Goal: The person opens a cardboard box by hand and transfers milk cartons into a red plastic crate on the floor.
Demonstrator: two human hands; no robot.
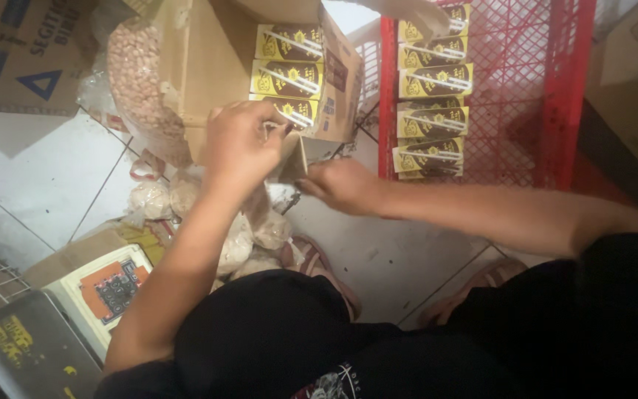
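Just beyond the left hand (241, 140) stands an open cardboard box (208, 59) holding yellow-and-brown packets (287, 74), one of them touching its fingertips. To that hand's left a clear bag of peanuts (136, 74) leans on the box; below its wrist lie small knotted bags (186, 196) on the tiled floor (46, 177). Beyond the right hand (342, 185) a red plastic crate (548, 96) holds a row of the same packets (431, 118). A weighing scale (101, 292) sits near the left elbow. Bare floor lies under the right forearm. Both hands are curled, pinching a thin strip (303, 151) between them, arms reaching forward.
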